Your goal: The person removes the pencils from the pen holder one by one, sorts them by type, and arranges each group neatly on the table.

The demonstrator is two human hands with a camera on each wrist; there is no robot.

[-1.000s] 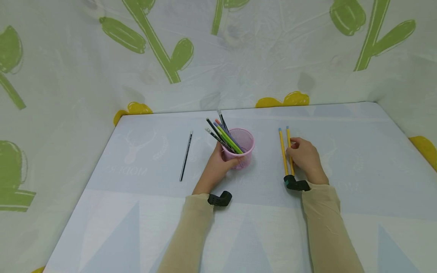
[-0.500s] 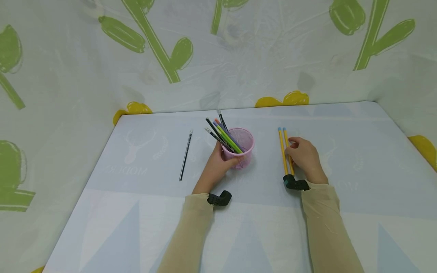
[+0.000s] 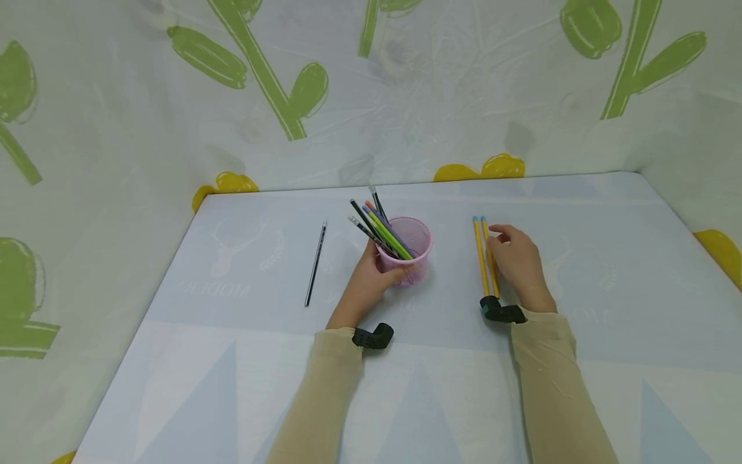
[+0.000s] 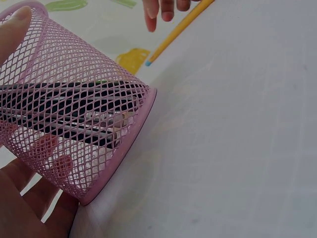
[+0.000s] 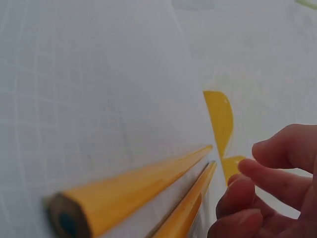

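Note:
My left hand [image 3: 368,283] grips a pink mesh pencil cup [image 3: 422,264], thumb on one side and fingers round the other. Several pencils [image 3: 394,238], black, green and purple among them, lean to the left inside the cup [image 4: 74,54]. Two yellow pencils with blue ends lie side by side on the table, the left one [image 3: 480,258] and the right one [image 3: 488,248]. Beside the right one hovers my right hand [image 3: 518,264], its fingers loosely bent and holding nothing. In the right wrist view the fingertips [image 5: 237,193] are close to that yellow pencil [image 5: 185,213].
A black patterned pencil [image 3: 315,264] lies alone on the table [image 3: 243,361], left of the cup. Behind the table's far edge hangs a pale curtain [image 3: 417,116] with green and yellow plant prints.
The right yellow pencil's far end has shifted left, nearer the other one. My right hand has since raised its fingers off it. My left hand and the cup have stayed put.

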